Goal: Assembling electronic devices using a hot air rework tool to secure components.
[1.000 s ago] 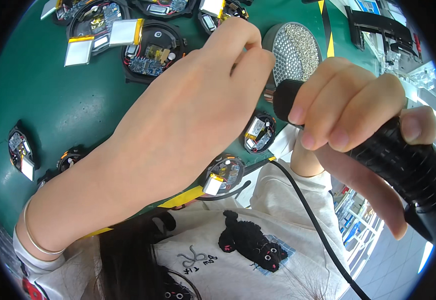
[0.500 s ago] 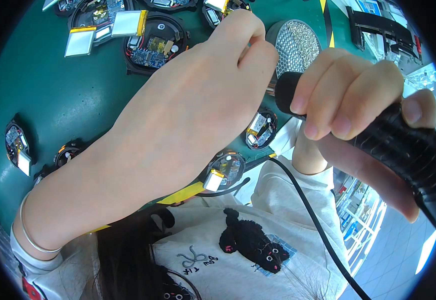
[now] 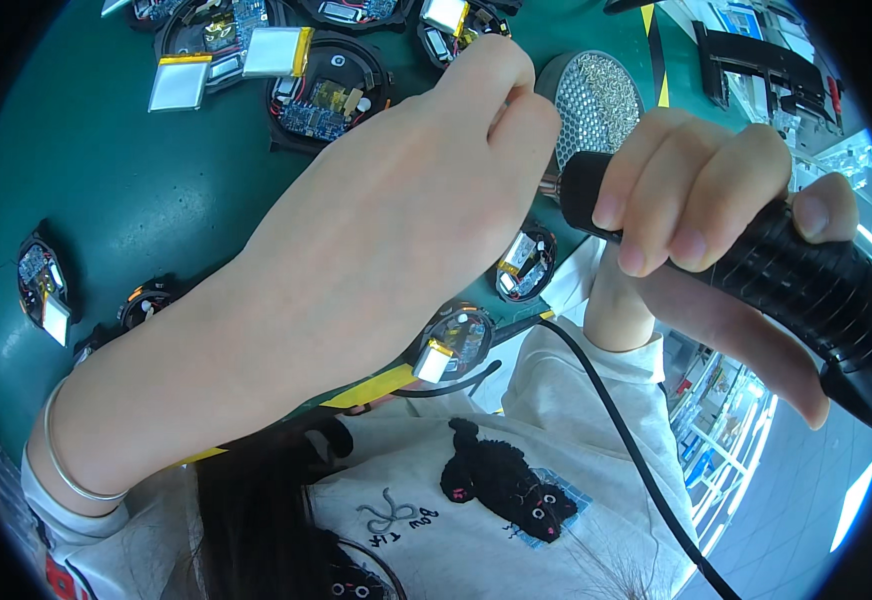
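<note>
My right hand (image 3: pixel 701 195) is wrapped round a black electric screwdriver (image 3: pixel 771 270) with a ridged grip. Its tip points left, and the metal shaft runs behind my left hand (image 3: pixel 426 185). That hand is closed, back upward, its fingers curled out of sight; whatever they pinch near the bit is hidden. Just beyond the hands stands a round container (image 3: pixel 559 85) full of tiny shiny metal pieces. Below the screwdriver's tip lies a small round black housing (image 3: pixel 526 262) with a circuit board and a silver battery. Another round housing (image 3: pixel 456 338) sits close to my body.
Several open round housings (image 3: pixel 328 95) with blue boards and flat silver batteries (image 3: pixel 276 52) lie at the far left of the green mat (image 3: pixel 136 180). More stand at the left edge. A black cable (image 3: pixel 621 425) hangs across my shirt. A black bracket (image 3: pixel 766 60) is far right.
The view has shifted slightly, so the housings sit a little further right and lower. The screwdriver's tip has tilted down slightly. Both hands keep their grip.
</note>
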The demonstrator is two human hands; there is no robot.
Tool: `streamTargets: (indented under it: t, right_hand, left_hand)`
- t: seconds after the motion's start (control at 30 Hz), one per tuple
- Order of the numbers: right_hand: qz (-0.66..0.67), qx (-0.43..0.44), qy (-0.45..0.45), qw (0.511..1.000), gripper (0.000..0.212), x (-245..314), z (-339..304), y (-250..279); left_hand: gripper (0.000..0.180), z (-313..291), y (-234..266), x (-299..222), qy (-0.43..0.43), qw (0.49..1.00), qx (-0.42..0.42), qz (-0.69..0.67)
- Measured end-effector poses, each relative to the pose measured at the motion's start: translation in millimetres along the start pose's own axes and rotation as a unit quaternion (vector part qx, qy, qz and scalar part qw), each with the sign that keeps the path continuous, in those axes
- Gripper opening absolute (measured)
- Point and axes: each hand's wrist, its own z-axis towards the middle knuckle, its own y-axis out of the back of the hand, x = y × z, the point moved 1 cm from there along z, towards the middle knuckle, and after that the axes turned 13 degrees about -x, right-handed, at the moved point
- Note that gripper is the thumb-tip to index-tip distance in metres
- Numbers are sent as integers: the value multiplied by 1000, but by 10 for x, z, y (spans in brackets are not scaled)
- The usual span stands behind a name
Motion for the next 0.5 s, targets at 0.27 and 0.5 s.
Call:
streamTargets:
  t: [0.27, 0.5]
  right_hand:
    - [-9, 13, -13, 1000, 93, 16, 74, -41]
    - [86, -232, 24, 968, 84, -93, -102, 123]
  left_hand:
    - [49, -11, 45, -1, -6, 1000, -9, 4]
    - [38, 98, 23, 0, -4, 1000, -22, -12]
